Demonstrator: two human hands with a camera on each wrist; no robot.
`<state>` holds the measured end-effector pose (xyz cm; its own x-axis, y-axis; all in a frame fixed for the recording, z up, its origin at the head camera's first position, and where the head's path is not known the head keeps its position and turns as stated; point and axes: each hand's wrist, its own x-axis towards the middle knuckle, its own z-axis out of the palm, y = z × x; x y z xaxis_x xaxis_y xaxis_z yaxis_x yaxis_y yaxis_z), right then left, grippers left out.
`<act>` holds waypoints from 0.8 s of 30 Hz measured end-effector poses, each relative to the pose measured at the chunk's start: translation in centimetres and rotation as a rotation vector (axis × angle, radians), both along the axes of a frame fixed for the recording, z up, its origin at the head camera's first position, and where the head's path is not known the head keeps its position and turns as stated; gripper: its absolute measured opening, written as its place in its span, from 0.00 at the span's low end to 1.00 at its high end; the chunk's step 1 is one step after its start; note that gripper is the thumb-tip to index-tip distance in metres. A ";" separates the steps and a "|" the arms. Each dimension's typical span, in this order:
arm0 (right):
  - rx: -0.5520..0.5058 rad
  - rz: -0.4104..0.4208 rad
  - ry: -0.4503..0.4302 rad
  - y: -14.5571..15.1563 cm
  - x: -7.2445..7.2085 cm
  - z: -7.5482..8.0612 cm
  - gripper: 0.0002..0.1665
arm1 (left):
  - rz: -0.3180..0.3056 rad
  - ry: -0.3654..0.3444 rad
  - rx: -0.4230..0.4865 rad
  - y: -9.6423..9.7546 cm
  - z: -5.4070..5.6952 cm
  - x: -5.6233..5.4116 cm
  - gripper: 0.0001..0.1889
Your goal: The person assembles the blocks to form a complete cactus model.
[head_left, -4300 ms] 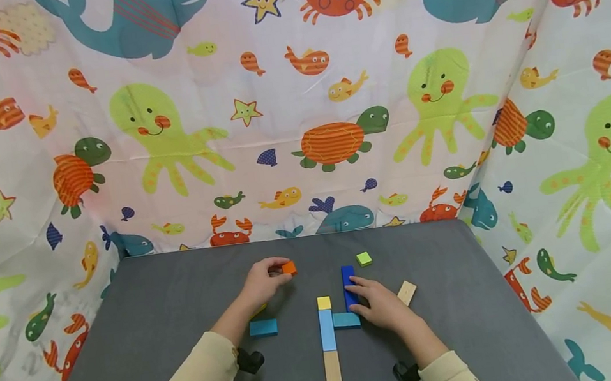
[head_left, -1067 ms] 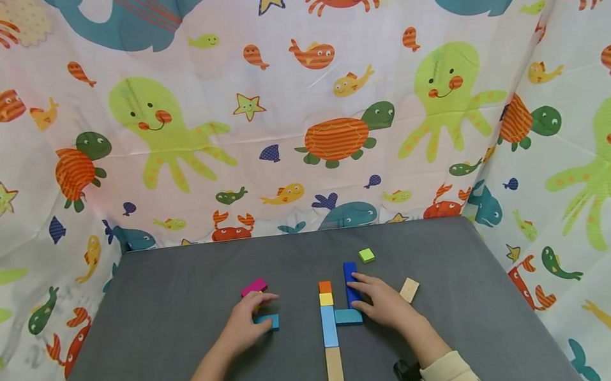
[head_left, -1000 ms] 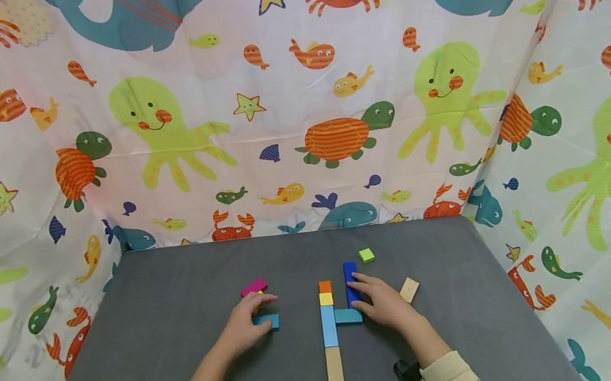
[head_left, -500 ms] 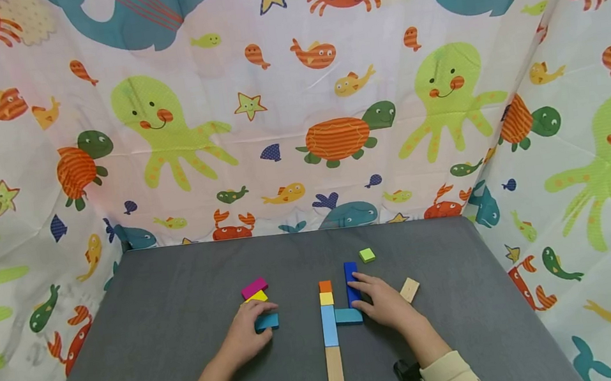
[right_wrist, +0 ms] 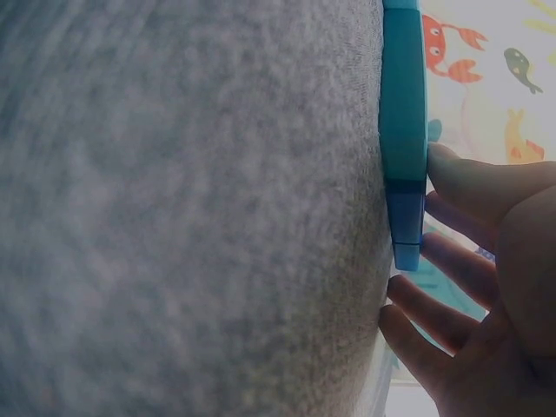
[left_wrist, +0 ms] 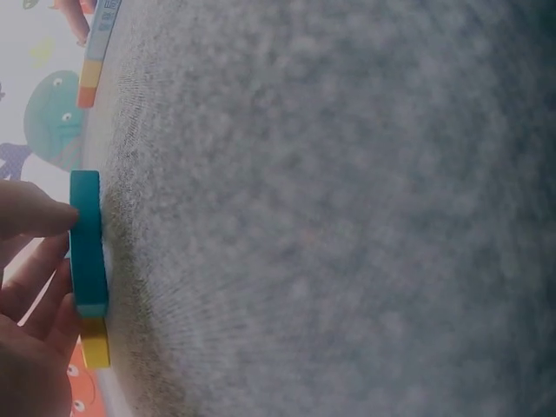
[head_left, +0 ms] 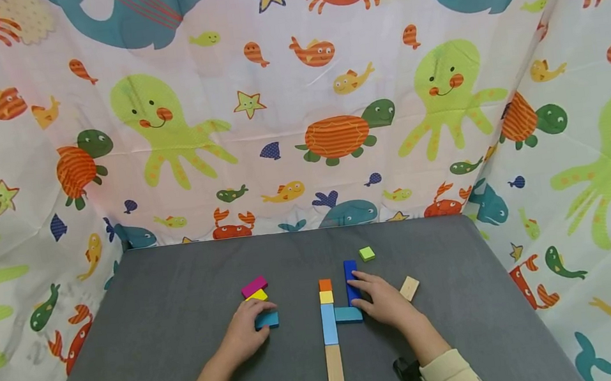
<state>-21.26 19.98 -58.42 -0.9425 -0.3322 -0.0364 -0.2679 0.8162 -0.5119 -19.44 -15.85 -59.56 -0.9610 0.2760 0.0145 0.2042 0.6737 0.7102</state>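
On the left, my left hand [head_left: 243, 335] is at a teal block [head_left: 267, 320]. Its thumb is against the near side and its fingers reach over the far side. The left wrist view shows the thumb tip on the block's face, fingers partly hidden behind it. My right hand [head_left: 387, 299] rests with spread, slightly bent fingers along an upright dark blue block [head_left: 352, 282], fingertips at its right edge. Another teal block [head_left: 348, 315] joins that block to a column: orange cube [head_left: 325, 284], yellow cube [head_left: 326, 297], light blue block [head_left: 329, 324], long wooden block [head_left: 334, 372].
Beyond the left hand lie a yellow block [head_left: 257, 296] and a magenta block [head_left: 254, 286]. A lime green cube [head_left: 367, 253] sits far right of centre. Part of a wooden block [head_left: 409, 288] shows behind the right hand. A patterned curtain [head_left: 273, 124] rises behind the grey table [head_left: 145, 340].
The orange cube, earlier in the left hand, now tops the column above the yellow cube. The left hand has moved left and nearer, onto the teal block. The right hand has hardly moved.
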 end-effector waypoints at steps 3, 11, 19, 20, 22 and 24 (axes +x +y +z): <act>0.001 -0.006 0.003 0.0 0.0 0.0 0.32 | -0.008 0.002 -0.013 0.0 -0.1 -0.2 0.19; 0.006 -0.016 -0.001 0.0 0.0 -0.1 0.31 | -0.059 0.068 0.041 1.5 0.6 -1.2 0.19; 0.006 -0.001 0.003 0.1 0.1 0.0 0.32 | -0.192 0.100 -0.059 6.6 1.2 -4.6 0.28; 0.006 0.000 0.007 0.1 0.1 0.0 0.31 | -0.220 0.102 -0.099 7.2 1.2 -5.0 0.29; 0.011 0.003 0.007 0.1 0.1 0.1 0.31 | -0.281 0.107 -0.180 8.4 1.4 -5.9 0.32; 0.011 0.003 0.004 0.0 0.0 0.2 0.31 | -0.341 0.120 -0.271 9.5 1.3 -6.6 0.34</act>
